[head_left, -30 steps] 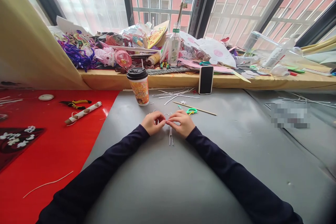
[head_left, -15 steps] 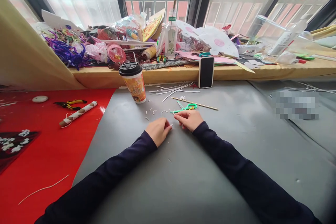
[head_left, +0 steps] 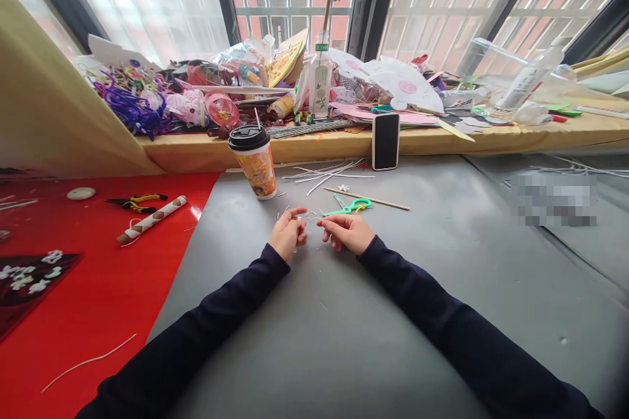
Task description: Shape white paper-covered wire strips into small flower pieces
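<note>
Both hands have drawn apart; left hand (head_left: 287, 236) and right hand (head_left: 346, 232) curl narrow, grasp unclear; no writing legible.

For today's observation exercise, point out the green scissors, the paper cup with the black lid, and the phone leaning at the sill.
green scissors (head_left: 354, 205): head view, on the green handle loop.
paper cup (head_left: 259, 171): head view, on its printed orange side.
phone (head_left: 385, 141): head view, middle of its dark face.
</note>
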The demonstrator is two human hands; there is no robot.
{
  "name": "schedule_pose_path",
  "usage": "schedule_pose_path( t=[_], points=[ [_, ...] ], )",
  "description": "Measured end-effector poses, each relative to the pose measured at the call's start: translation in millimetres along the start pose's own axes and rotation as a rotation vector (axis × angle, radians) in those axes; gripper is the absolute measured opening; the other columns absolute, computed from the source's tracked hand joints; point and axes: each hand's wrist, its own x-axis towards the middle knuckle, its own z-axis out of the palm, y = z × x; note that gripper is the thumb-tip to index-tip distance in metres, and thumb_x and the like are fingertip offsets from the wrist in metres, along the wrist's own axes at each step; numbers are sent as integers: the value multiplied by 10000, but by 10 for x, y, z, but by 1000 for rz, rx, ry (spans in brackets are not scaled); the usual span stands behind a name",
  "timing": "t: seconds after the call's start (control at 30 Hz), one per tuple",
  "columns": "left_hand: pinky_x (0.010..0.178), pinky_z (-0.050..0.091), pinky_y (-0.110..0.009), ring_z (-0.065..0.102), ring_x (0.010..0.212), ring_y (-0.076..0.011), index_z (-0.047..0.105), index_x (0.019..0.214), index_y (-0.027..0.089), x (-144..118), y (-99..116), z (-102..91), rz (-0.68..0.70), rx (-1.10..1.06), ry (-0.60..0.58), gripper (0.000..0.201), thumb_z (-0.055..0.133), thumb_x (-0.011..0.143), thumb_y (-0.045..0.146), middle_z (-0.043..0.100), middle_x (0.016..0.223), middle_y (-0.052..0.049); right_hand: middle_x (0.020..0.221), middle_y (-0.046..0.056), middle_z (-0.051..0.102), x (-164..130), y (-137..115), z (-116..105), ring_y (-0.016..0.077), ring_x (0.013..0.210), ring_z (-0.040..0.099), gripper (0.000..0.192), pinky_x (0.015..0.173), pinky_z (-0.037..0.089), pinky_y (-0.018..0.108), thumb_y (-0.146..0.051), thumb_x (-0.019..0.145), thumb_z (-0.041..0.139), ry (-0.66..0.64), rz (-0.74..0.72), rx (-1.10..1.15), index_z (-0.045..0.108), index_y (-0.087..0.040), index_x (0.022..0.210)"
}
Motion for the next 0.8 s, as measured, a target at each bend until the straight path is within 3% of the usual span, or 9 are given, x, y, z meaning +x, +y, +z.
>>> schedule_pose_path(
  t=[0.13, 0.3, 0.5, 0.6, 0.63, 0.7, 0.73, 0.8],
  points=[
    [342, 168, -165, 214, 317, -17, 507, 934, 141, 26, 2, -68, -19, 228, -13, 294, 521, 701, 321, 245, 430, 103, 570, 3, 564, 0, 1, 7, 50, 376, 442, 355, 335, 368, 177, -436, 693, 533, -16, 13, 11, 593, -115, 830],
    [416, 220, -185, 261, 413, -38, 596, 717, 122, -9, 0, -78, 179, 587, -63, 280, 547, 678, 395, 290, 448, 64, 568, 3, 564, -15, -13, 30, 52, 378, 443, 320, 340, 374, 181, -421, 697, 536, -61, -7, -4, 593, -121, 793],
    [417, 200, -196, 230, 399, -47, 573, 661, 136, 48, -3, -153, 195, 629, 63, 302, 474, 722, 415, 248, 426, 67, 550, -5, 552, 10, -19, -44, 51, 369, 430, 284, 344, 381, 186, -403, 699, 541, 100, -10, 46, 578, -129, 760],
    [426, 234, -203, 259, 388, -50, 610, 803, 136, 121, 14, -248, 193, 602, 176, 338, 422, 752, 411, 301, 439, 62, 559, 0, 563, 37, -8, -85, 51, 373, 433, 281, 355, 386, 187, -400, 700, 541, 109, 18, 84, 572, -129, 768],
    [444, 257, -199, 286, 400, -52, 578, 967, 148, 137, 24, -272, 217, 591, 199, 351, 471, 728, 382, 329, 452, 67, 561, 1, 566, 44, -5, -86, 51, 373, 434, 283, 357, 386, 187, -402, 700, 541, 103, 26, 90, 573, -130, 772],
    [500, 309, -195, 353, 447, -57, 364, 1229, 149, 147, 41, -289, 245, 545, 201, 636, 576, 651, 307, 405, 499, 71, 567, 0, 570, 49, 0, -69, 49, 371, 433, 289, 358, 386, 186, -411, 698, 539, 94, 35, 99, 570, -136, 778],
    [521, 324, -196, 376, 470, -59, 238, 1293, 146, 142, 46, -278, 240, 507, 174, 769, 598, 624, 269, 439, 529, 67, 574, 0, 574, 48, 2, -54, 49, 371, 434, 292, 358, 386, 187, -418, 697, 537, 91, 41, 105, 567, -140, 779],
    [512, 325, -194, 380, 479, -58, 90, 1328, 150, 118, 45, -227, 174, 391, 67, 850, 562, 624, 210, 484, 587, 49, 615, 8, 586, 38, 1, -18, 48, 386, 439, 295, 363, 390, 188, -426, 690, 538, 82, 49, 122, 569, -144, 770]
  ],
)
